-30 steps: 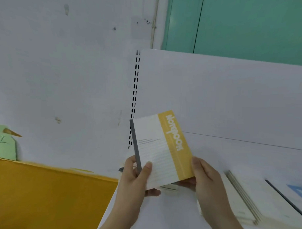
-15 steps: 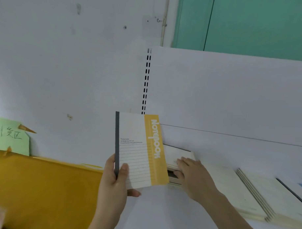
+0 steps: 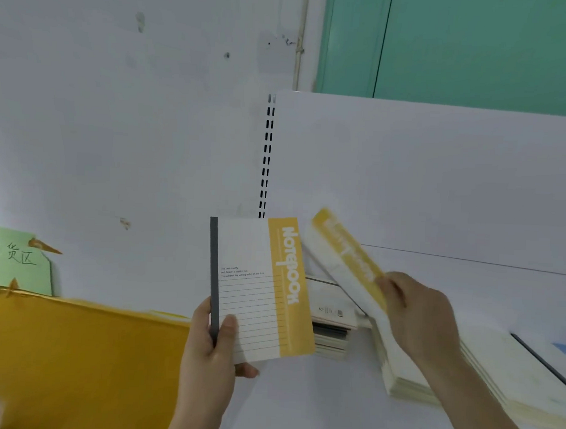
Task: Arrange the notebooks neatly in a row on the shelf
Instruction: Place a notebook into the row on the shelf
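My left hand [image 3: 211, 350] grips a white and yellow notebook [image 3: 256, 287] upright by its grey spine, in front of the white shelf [image 3: 301, 401]. To its right my right hand [image 3: 416, 318] holds a second yellow and white notebook [image 3: 344, 255], blurred and tilted up to the left above the shelf. Behind the two, a short stack of notebooks [image 3: 332, 325] lies flat on the shelf. A larger stack of cream notebooks [image 3: 481, 372] lies flat to the right, partly under my right forearm.
The shelf's white back panel [image 3: 421, 174] rises behind, with a slotted upright [image 3: 267, 156] at its left edge. A yellow surface [image 3: 77, 361] and a green paper sign [image 3: 13, 262] are at the left. A green door [image 3: 473, 44] shows beyond.
My right hand left the first notebook, reached to the flat stack on the shelf and has lifted a second notebook from it. My left hand has turned its notebook upright.
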A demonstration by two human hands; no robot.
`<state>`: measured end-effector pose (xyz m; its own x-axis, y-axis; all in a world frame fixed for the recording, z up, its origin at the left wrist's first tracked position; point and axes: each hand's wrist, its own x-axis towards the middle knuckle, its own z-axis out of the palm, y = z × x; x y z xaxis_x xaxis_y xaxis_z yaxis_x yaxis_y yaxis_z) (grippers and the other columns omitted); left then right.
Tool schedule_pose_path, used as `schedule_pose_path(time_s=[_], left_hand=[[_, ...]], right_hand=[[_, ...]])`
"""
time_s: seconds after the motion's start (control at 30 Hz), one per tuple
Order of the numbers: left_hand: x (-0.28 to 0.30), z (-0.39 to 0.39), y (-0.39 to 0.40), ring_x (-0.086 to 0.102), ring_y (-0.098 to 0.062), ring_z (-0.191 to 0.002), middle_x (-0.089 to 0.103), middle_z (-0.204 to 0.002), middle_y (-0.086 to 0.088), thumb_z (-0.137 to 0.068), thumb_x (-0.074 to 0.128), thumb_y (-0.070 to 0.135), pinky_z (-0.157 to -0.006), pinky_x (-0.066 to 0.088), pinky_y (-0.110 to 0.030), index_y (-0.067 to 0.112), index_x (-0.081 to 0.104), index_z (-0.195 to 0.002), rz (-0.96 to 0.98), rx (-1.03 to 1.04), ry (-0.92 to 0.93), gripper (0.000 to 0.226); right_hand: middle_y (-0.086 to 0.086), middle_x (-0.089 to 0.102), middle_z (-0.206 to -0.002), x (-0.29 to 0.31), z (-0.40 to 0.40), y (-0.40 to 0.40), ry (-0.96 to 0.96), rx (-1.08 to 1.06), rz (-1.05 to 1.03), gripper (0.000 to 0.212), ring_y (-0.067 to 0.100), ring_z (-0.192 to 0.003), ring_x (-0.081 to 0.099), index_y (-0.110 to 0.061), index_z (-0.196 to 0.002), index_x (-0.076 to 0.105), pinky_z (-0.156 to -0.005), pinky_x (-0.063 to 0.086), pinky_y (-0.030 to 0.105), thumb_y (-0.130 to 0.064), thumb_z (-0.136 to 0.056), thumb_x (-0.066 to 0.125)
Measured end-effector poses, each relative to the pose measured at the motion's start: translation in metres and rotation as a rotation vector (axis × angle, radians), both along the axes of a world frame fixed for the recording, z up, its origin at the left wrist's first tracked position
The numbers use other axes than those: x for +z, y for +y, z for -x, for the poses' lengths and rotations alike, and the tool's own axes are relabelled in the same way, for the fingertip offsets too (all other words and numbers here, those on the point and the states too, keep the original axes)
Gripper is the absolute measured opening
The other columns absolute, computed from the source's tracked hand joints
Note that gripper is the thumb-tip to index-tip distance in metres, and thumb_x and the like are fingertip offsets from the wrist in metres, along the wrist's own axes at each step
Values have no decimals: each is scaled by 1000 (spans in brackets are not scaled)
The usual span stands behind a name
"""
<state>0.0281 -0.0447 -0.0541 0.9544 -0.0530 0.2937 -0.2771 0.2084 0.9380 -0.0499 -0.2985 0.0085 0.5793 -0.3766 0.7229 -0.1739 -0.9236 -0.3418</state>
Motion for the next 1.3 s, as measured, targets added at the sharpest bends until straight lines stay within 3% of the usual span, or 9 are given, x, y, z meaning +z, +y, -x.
schedule_pose_path(time_s=[0.2,0.33,0.53,0.67,0.77,1.0,1.1,1.17,1.3], left_hand=[[2,9,-21,66,-25,-71,68,-99,1,-103,48,16,-47,56,-34,36,46,-131,-14,-51,32,34],[3,20,-39,68,-21,-78,68,-105,3,-104,47,17,-49,57,-37,36,45,-134,-16,-175,38,36],[-1,45,-66,66,-26,-77,67,-106,0,-106,40,19,-44,54,-38,41,50,-131,52,-261,100,35],[-3,69,-89,60,-24,-47,67,-93,9,-105,36,29,-40,51,-36,49,55,-119,30,-276,57,30],[-2,92,-109,59,-33,-41,68,-85,14,-98,36,42,-40,53,-39,50,52,-115,-14,-368,1,25],[-14,153,-175,63,-40,-50,71,-98,2,-103,40,17,-45,56,-42,36,47,-138,-23,-672,-18,41],[-14,191,-209,67,-36,-58,68,-118,-1,-103,40,16,-48,58,-43,38,41,-145,-36,-731,-38,48],[-15,218,-234,67,-33,-57,69,-116,6,-104,38,14,-46,57,-41,44,37,-146,-45,-744,-99,52],[-20,280,-290,59,-37,-43,72,-97,16,-104,37,11,-42,53,-40,43,27,-149,-63,-732,-136,56]], right_hand=[[-4,64,-66,4,38,21,-372,11,-503,27,15,-68,58,-25,-76,62,-61,43,34,-36,-98,51],[-21,68,-73,-20,42,41,-383,60,-759,21,-3,-66,59,-25,-76,68,-64,44,31,-28,-95,58],[-14,69,-79,-59,47,53,-351,-31,-833,16,-7,-71,58,-26,-87,65,-65,43,28,-30,-97,53],[-20,69,-79,-68,65,44,-333,-82,-832,16,-4,-76,60,-31,-89,65,-70,46,27,-31,-97,51],[-26,67,-81,-71,93,33,-343,-99,-821,19,-5,-74,59,-32,-89,66,-63,44,15,-28,-98,50],[-21,67,-85,-72,188,-17,-351,-214,-784,15,-12,-80,57,-37,-103,58,-62,39,5,-30,-99,45],[-39,58,-105,-72,229,-46,-284,-256,-758,28,-17,-94,51,-53,-121,47,-79,35,0,-35,-101,38],[-34,49,-122,-78,255,-68,-269,-317,-729,39,-9,-105,47,-52,-137,36,-98,36,16,-38,-101,36],[-39,39,-114,-89,322,-113,-280,-386,-663,47,-22,-103,42,-41,-143,33,-79,38,10,-29,-100,44]])
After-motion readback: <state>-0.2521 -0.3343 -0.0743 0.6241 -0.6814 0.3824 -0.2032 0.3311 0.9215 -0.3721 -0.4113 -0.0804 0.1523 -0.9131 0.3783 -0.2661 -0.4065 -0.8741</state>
